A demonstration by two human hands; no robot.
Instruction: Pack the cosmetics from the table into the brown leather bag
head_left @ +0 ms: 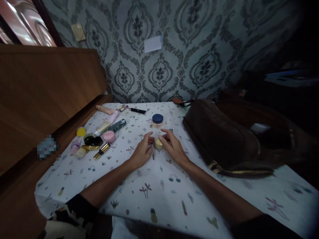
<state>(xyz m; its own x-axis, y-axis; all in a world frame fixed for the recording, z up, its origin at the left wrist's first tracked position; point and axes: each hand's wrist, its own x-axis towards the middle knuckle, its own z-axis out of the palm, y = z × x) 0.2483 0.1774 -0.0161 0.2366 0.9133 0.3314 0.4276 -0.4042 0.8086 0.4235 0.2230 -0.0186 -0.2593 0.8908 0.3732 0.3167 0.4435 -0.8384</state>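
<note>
A small jar with a pale yellow lid stands on the patterned tablecloth between my two hands. My left hand is beside it on the left, fingers loosely bent and thumb apart, holding nothing. From the right, my right hand reaches over the jar. Its index finger is stretched out and its thumb lies at the lid's upper edge; whether it presses on the lid is hard to see. Just beyond the hands is a cream jar with a dark blue lid.
Left of my hands lie a pink jar, a gold and black lipstick tube, a dark green bottle, a cream tube and a yellow lid. A black pen-like stick lies farther back. An open brown bag fills the right side.
</note>
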